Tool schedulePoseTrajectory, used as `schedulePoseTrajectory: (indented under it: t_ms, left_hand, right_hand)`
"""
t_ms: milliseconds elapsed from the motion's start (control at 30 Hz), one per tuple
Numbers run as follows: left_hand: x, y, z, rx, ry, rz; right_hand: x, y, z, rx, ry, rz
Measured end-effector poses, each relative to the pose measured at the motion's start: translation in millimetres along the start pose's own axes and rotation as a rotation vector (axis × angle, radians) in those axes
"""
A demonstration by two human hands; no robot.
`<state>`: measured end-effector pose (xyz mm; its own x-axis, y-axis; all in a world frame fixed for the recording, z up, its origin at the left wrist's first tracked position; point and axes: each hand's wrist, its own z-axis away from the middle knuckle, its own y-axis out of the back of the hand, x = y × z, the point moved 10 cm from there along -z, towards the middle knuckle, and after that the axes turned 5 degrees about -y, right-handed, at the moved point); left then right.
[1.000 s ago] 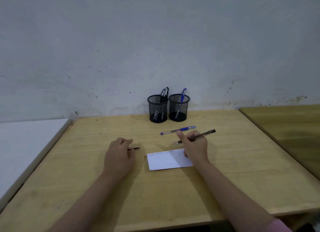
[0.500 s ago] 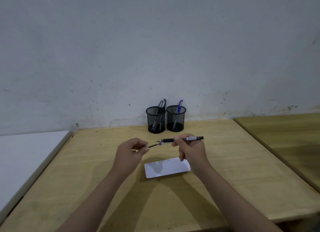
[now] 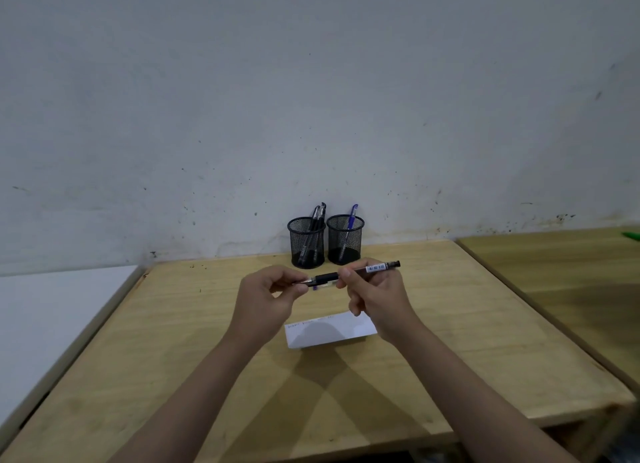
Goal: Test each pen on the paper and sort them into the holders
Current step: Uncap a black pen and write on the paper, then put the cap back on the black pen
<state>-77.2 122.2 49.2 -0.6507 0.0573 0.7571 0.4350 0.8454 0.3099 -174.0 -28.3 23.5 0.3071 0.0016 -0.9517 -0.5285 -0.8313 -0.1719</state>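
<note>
I hold a black pen (image 3: 367, 269) level above the wooden table (image 3: 207, 341), my right hand (image 3: 377, 296) pinching its barrel. My left hand (image 3: 266, 300) is closed on the pen's cap at the tip end; the cap is mostly hidden by my fingers. A white paper (image 3: 329, 331) with faint scribbles lies under my hands. A blue pen (image 3: 320, 287) on the table shows only as a sliver behind the black pen. Against the wall stand two black mesh holders: the left holder (image 3: 306, 242) has black pens, the right holder (image 3: 345, 239) one blue pen.
A white surface (image 3: 52, 317) adjoins the table on the left. A second wooden table (image 3: 571, 272) stands to the right, with a green object (image 3: 632, 235) at the frame edge. The stained wall rises directly behind the holders.
My right hand lifted the black pen off the paper and turned it level. My left hand rose with the cap and came to the pen's tip.
</note>
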Motion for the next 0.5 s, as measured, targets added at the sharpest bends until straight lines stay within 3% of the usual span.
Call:
schedulePoseTrajectory:
  t_ms: [133, 267, 333, 400, 500]
  left_hand:
    - [11, 0, 2, -0.037, -0.045, -0.021]
    - [14, -3, -2, -0.036, -0.021, -0.065]
    - [13, -7, -3, -0.033, -0.003, -0.082]
    - [11, -11, -4, -0.044, 0.002, -0.095]
    - [12, -25, -2, -0.099, -0.007, -0.096]
  right_hand:
    - [-11, -1, 10, 0.010, 0.000, 0.048]
    - [-2, 4, 21, 0.120, -0.195, 0.222]
    - [-10, 1, 29, 0.104, -0.186, 0.308]
    - [-38, -1, 37, 0.099, 0.006, 0.451]
    - [-84, -2, 54, 0.181, 0.469, 0.943]
